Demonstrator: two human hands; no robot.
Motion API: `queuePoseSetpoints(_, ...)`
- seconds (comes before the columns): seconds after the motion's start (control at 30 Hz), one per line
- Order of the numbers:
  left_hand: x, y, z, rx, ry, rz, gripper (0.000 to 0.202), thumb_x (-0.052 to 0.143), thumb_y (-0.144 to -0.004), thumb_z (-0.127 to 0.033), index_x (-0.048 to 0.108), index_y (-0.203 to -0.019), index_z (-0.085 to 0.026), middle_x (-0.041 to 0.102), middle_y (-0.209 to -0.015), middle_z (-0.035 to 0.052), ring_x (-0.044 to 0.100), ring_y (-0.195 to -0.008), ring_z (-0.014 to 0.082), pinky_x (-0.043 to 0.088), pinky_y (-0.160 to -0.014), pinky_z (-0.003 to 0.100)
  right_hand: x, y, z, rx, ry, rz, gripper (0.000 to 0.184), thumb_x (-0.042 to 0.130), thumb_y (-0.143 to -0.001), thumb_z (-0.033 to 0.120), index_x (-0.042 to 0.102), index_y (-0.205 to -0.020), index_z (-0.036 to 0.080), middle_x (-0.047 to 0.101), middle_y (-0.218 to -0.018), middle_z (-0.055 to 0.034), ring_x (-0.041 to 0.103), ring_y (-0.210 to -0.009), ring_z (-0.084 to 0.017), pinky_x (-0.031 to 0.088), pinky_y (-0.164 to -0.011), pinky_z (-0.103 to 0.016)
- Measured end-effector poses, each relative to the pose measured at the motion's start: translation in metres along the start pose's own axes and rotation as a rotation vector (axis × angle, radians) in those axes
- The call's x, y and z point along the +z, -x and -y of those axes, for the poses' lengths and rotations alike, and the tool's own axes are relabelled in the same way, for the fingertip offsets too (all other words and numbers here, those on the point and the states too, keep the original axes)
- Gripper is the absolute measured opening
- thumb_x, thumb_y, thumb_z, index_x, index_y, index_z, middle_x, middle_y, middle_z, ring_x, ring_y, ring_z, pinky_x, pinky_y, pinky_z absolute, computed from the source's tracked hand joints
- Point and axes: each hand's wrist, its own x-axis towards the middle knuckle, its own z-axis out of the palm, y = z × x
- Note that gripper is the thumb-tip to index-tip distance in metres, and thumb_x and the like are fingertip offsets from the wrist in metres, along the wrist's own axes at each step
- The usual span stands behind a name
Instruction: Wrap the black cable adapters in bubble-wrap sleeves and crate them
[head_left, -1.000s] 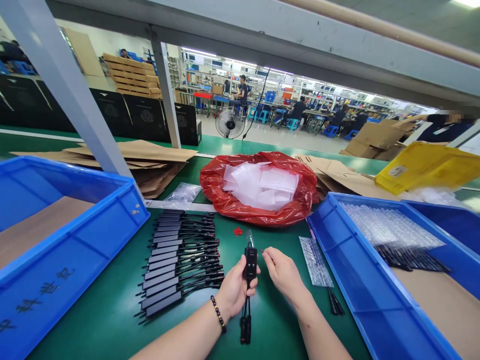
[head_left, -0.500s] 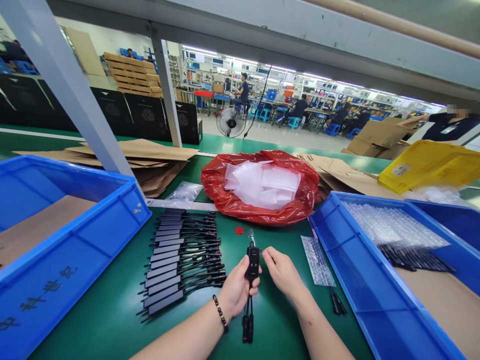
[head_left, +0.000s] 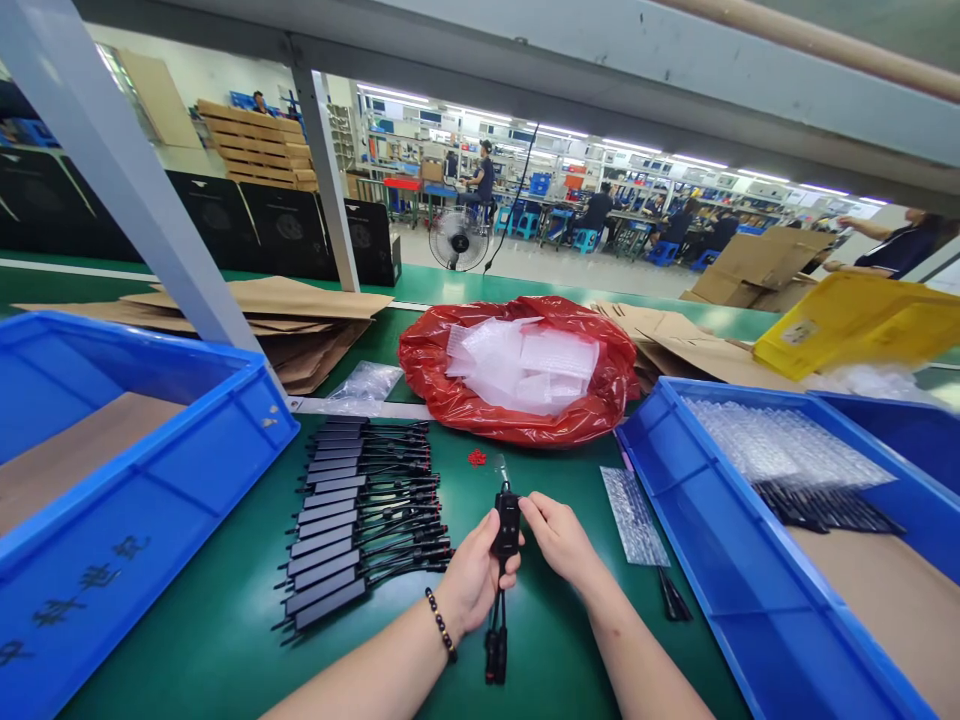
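My left hand [head_left: 471, 572] is wrapped round a small black cable controller box [head_left: 508, 522], held upright over the green table. Two short black cables with plugs [head_left: 496, 655] hang from its lower end, and a clear tab sticks out at its top. Beside the box's upper right edge, my right hand [head_left: 553, 532] is closed in a pinch; what its fingertips hold, if anything, is hidden. To the left lies a column of similar black boxes with cables [head_left: 330, 555]. A small pile of red pieces [head_left: 477, 458] lies beyond my hands.
Blue bins [head_left: 150, 470] stand left and right; the right bin [head_left: 720, 520] holds bubble-wrapped black cables. A bubble-wrap bag [head_left: 632, 515] lies beside it. Behind sits a red plastic bag [head_left: 517, 430] of white foam pouches. Cardboard [head_left: 300, 300] lies behind; a metal post [head_left: 142, 190] slants at left.
My right hand has moved slightly left, closer to the controller box's edge. My left hand keeps its hold on the box. The whole view has shifted slightly.
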Motion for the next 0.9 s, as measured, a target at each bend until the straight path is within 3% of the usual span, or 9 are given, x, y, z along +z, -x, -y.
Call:
queuePoseSetpoints(0.4, 0.001, 0.001, 0.0, 0.001, 0.002, -0.005, 0.037, 0.056, -0.075, -0.051, 0.052, -0.086, -0.016, 0.053, -0.073, 0.0011, 0.043, -0.045, 0.0052, 0.026, -0.038, 0.017, 0.001, 0.0, 0.005, 0.005, 0.058, -0.005, 0.042, 0.029, -0.088, 0.045, 0.038, -0.055, 0.02, 0.043, -0.051, 0.0046, 0.039, -0.049, -0.009, 0.029, -0.05, -0.022)
queuePoseSetpoints(0.57, 0.001, -0.001, -0.001, 0.039, 0.037, -0.058, 0.039, 0.058, -0.072, -0.052, 0.05, -0.083, -0.015, 0.051, -0.068, -0.0001, 0.039, -0.043, 0.0039, 0.02, -0.037, 0.016, -0.007, 0.002, 0.008, -0.117, 0.008, 0.017, 0.045, 0.028, -0.089, 0.044, 0.037, -0.052, 0.019, 0.042, -0.049, 0.0041, 0.039, -0.047, -0.008, 0.029, -0.05, -0.021)
queuePoseSetpoints(0.7, 0.001, -0.001, -0.003, 0.172, 0.084, -0.146, 0.038, 0.056, -0.072, -0.053, 0.046, -0.083, -0.017, 0.052, -0.072, -0.0007, 0.038, -0.043, 0.0038, 0.021, -0.038, 0.017, -0.007, -0.024, 0.007, -0.043, 0.29, -0.037, 0.046, 0.028, -0.089, 0.044, 0.044, -0.053, 0.019, 0.05, -0.051, 0.0011, 0.047, -0.05, -0.011, 0.03, -0.05, -0.023)
queuePoseSetpoints(0.8, 0.001, 0.001, -0.005, 0.256, 0.071, -0.156, 0.027, 0.059, -0.069, -0.034, 0.045, -0.087, -0.019, 0.052, -0.077, -0.0016, 0.042, -0.047, 0.0045, 0.024, -0.04, 0.018, -0.001, -0.05, 0.008, 0.086, 0.614, 0.011, 0.035, 0.038, -0.086, 0.041, 0.056, -0.069, 0.017, 0.063, -0.066, -0.0066, 0.059, -0.063, -0.018, 0.035, -0.057, -0.026)
queuePoseSetpoints(0.9, 0.002, 0.004, -0.007, 0.304, 0.011, -0.149, 0.036, 0.055, -0.056, -0.008, 0.045, -0.09, -0.02, 0.054, -0.081, -0.0019, 0.046, -0.051, 0.0052, 0.028, -0.042, 0.018, 0.001, -0.061, 0.007, 0.186, 0.702, -0.002, 0.034, 0.045, -0.083, 0.045, 0.057, -0.089, 0.014, 0.066, -0.083, -0.0122, 0.063, -0.076, -0.023, 0.039, -0.062, -0.029)
